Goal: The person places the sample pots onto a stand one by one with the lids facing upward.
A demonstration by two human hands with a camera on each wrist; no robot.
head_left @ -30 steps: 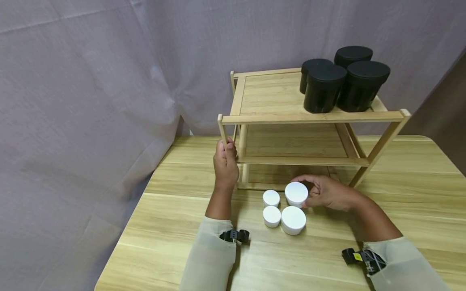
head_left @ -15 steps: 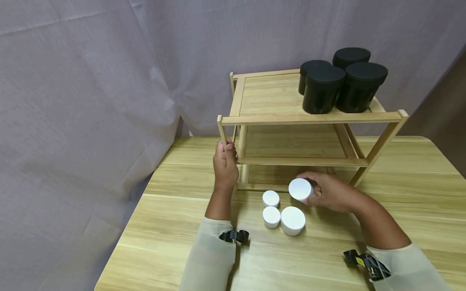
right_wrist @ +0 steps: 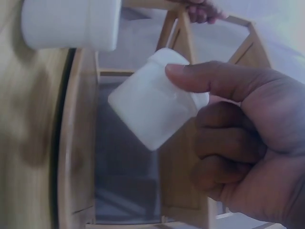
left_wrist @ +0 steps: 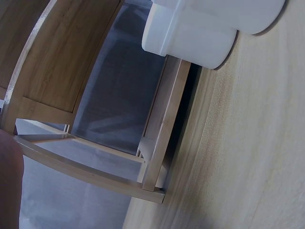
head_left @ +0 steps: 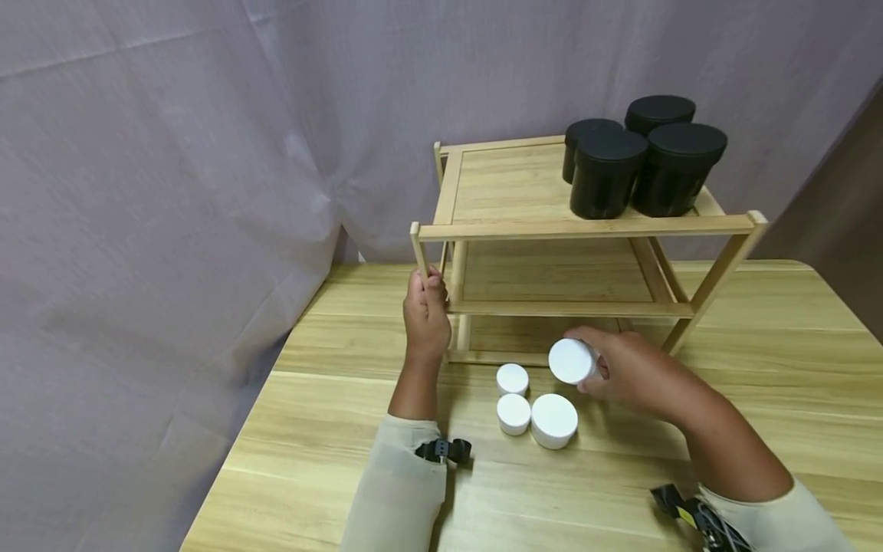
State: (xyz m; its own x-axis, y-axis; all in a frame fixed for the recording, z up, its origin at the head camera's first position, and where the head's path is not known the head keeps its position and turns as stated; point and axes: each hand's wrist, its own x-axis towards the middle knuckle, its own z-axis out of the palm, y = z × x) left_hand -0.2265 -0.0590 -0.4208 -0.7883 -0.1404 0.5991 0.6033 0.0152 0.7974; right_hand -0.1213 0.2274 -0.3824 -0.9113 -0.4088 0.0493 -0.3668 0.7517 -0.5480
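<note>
The right hand (head_left: pixel 624 366) pinches a white jar (head_left: pixel 571 361), its thumb (right_wrist: pixel 200 78) lying along the side near the lid; the lower fingers are curled in toward the palm, as the right wrist view shows. How the index finger meets the far side is hidden there. The jar is tilted and held clear of the worktop (head_left: pixel 310 437), just in front of the lowest level of a wooden rack (head_left: pixel 507 184). The right forearm slants in from the lower right, its pale sleeve (head_left: pixel 782 521) ending below the elbow and a strapped camera (head_left: pixel 683 512) beside the cuff.

The left hand (head_left: pixel 428 318) is wrapped round the rack's front left post (head_left: pixel 418 249), near the height of the middle shelf (head_left: pixel 552 272). Its forearm rises from the bottom edge, almost straight toward the post, with another strapped camera (head_left: pixel 451 450) on the sleeve.

Between the forearms, three more white jars stand upright on the worktop: a larger jar (head_left: pixel 554 420) nearest the person, a small front jar (head_left: pixel 513 414) right beside it on the left, and a small rear jar (head_left: pixel 513 379) directly behind that one. Farther out, four black jars (head_left: pixel 607 180) stand clustered on the right part of the rack's top shelf. A grey cloth (head_left: pixel 172 153) hangs behind everything.
</note>
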